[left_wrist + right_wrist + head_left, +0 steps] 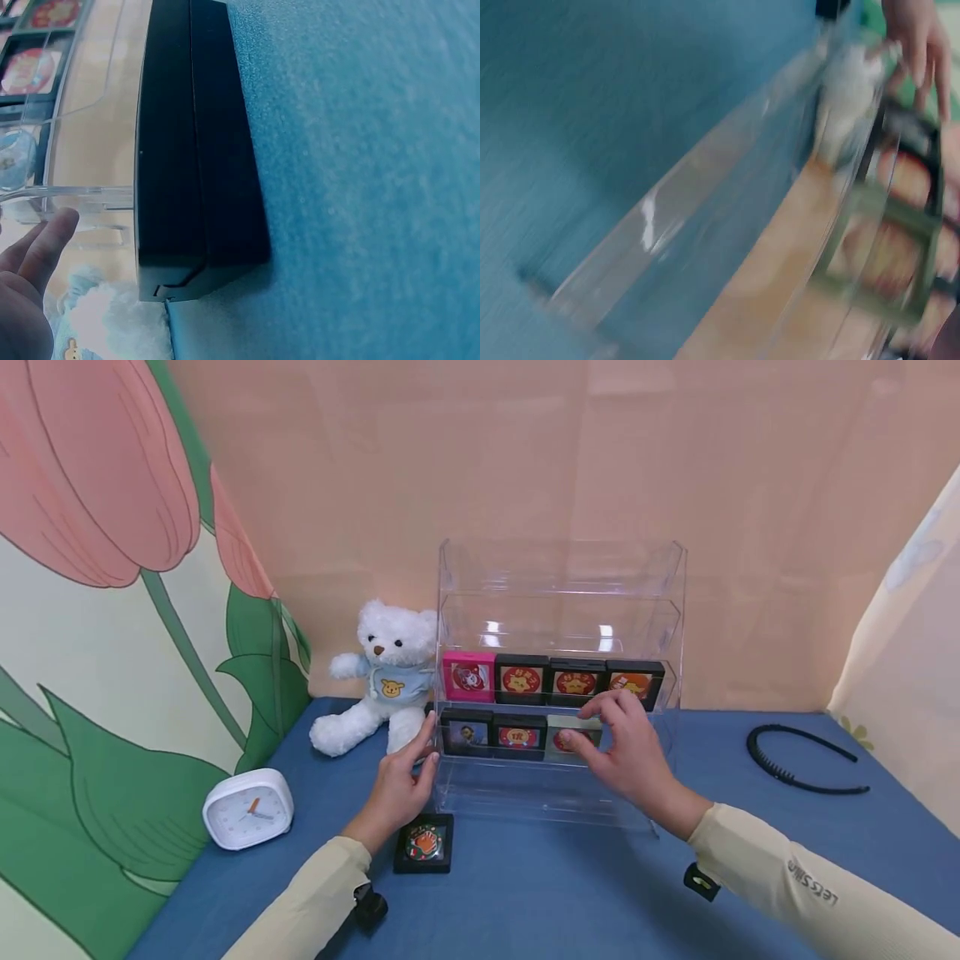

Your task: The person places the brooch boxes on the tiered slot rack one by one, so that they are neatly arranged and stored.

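A clear tiered rack (562,789) holds several small framed cases in two rows. My left hand (397,789) rests its extended fingers against the rack's left side; in the left wrist view, its fingertips (64,219) lie right at the clear edge. My right hand (630,747) is at the lower row, its thumb over the front of a green-framed case (553,752) and its other fingers bent loosely above it. That green-framed case (922,300) sits tilted in the blurred right wrist view. A black case with a round emblem (423,866) lies on the table below my left hand.
A white teddy bear (397,643) sits at the rack's left. Farther left stands a white clock (249,810). A black headband (772,764) lies on the blue table (525,893) at right. The upper row includes a pink case (468,693) and several black ones.
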{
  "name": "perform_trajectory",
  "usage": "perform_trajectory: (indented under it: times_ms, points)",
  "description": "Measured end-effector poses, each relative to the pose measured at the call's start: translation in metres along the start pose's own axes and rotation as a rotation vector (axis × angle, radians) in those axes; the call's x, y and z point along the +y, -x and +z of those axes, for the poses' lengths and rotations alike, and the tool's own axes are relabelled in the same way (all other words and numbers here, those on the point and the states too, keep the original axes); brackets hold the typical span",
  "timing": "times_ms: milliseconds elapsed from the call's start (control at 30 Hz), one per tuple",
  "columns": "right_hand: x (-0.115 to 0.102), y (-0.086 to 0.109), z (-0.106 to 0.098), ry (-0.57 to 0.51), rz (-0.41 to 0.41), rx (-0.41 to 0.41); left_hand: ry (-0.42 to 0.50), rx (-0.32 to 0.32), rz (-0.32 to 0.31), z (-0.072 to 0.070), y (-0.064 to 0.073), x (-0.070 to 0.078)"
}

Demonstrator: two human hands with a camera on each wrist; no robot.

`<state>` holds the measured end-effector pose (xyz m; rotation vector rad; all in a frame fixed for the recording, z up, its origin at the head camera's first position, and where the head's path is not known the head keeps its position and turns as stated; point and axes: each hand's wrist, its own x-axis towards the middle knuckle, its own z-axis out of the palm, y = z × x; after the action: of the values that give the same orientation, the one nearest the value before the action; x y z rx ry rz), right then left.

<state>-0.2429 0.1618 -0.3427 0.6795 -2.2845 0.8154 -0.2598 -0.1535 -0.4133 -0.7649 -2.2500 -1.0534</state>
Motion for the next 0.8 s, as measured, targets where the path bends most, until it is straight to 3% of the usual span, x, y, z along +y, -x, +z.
perform_trajectory:
  times_ms: [100, 233, 400, 533, 667, 800]
  points:
    - [-0.022, 0.004, 0.012, -0.014, -0.126, -0.07, 0.002, 0.008, 0.009, 0.0, 0.001, -0.001]
    - [-0.05, 0.013, 0.033, -0.075, -0.196, -0.271, -0.002, 0.013, 0.023, 0.001, 0.001, -0.003]
    - [-0.068, 0.028, 0.064, -0.123, -0.189, -0.561, 0.001, 0.001, 0.017, 0.0, 0.001, -0.003]
    - [-0.075, 0.036, 0.088, -0.096, -0.178, -0.747, -0.001, 0.012, 0.032, 0.0, 0.001, -0.002]
    - [-0.08, 0.037, 0.107, -0.018, -0.14, -0.864, -0.007, 0.016, 0.035, 0.0, 0.002, -0.003]
    - [-0.086, 0.034, 0.122, 0.041, -0.094, -0.928, 0.004, 0.019, 0.03, 0.001, 0.002, -0.003]
